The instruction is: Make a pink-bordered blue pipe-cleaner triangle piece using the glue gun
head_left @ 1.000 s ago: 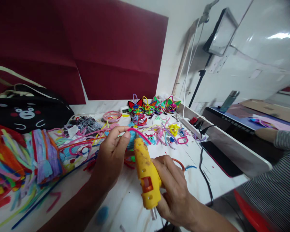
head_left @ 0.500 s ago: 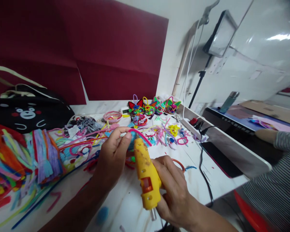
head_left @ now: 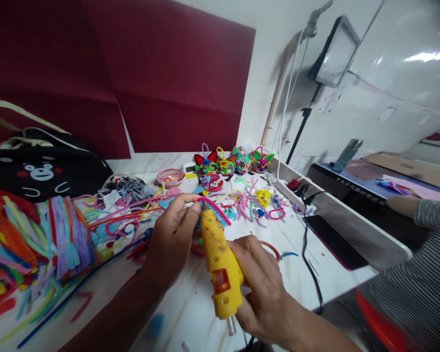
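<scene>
My right hand (head_left: 260, 283) is wrapped round a yellow hot glue gun (head_left: 223, 264), with a clear glue stick (head_left: 231, 326) poking out of its back end. The gun's tip points away from me, close to my left fingertips. Between thumb and fingers, my left hand (head_left: 174, 234) pinches a blue fuzzy piece edged with a pink pipe cleaner (head_left: 216, 209). The gun hides part of that piece, and I cannot tell whether the nozzle touches it. Below it, some red and green bits are partly covered by my hands.
Bundled pipe cleaners (head_left: 69, 239) lie at left beside a black bag (head_left: 40, 166). Colourful animal-face ornaments (head_left: 226, 166) stand at the back, behind scattered pipe cleaner scraps. A black cable (head_left: 311, 264) and a phone (head_left: 335, 242) lie at right. Another person's striped sleeve (head_left: 432, 215) shows beyond.
The glue gun has shifted slightly left, its tip nearer my left thumb. The pink-edged piece has tilted a little, showing more blue. Both hands keep their grip.
</scene>
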Action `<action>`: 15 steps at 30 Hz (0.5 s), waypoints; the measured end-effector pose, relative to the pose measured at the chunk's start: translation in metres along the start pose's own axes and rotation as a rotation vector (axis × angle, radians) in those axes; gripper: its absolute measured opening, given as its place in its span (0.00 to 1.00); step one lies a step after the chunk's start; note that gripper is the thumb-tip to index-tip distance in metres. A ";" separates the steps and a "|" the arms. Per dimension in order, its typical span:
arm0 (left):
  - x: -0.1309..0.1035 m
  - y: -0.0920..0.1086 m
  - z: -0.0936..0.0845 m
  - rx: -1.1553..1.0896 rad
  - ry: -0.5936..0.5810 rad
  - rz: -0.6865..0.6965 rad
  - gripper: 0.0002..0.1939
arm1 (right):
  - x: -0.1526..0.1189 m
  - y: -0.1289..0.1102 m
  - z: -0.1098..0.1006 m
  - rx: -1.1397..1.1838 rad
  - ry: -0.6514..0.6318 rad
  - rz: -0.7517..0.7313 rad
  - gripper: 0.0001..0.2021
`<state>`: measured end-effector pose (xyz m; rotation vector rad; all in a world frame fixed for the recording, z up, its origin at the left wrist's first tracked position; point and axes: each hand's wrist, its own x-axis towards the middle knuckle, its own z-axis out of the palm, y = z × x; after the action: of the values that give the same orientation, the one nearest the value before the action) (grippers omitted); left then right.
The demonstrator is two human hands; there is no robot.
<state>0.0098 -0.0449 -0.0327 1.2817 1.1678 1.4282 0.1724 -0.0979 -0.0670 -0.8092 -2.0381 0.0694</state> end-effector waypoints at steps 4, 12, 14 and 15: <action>0.001 -0.001 0.000 -0.006 -0.008 0.000 0.14 | -0.004 0.000 0.001 0.017 0.011 0.010 0.20; 0.001 0.000 -0.001 0.027 0.024 0.009 0.15 | -0.009 0.000 0.001 0.063 0.020 0.025 0.20; 0.001 0.001 -0.001 0.023 0.023 0.005 0.15 | -0.009 -0.001 0.000 0.074 0.016 0.025 0.19; 0.001 0.002 -0.001 0.022 0.021 0.001 0.15 | -0.009 -0.001 0.000 0.078 0.018 0.027 0.19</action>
<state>0.0088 -0.0443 -0.0309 1.2852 1.2005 1.4363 0.1752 -0.1041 -0.0728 -0.7856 -1.9957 0.1555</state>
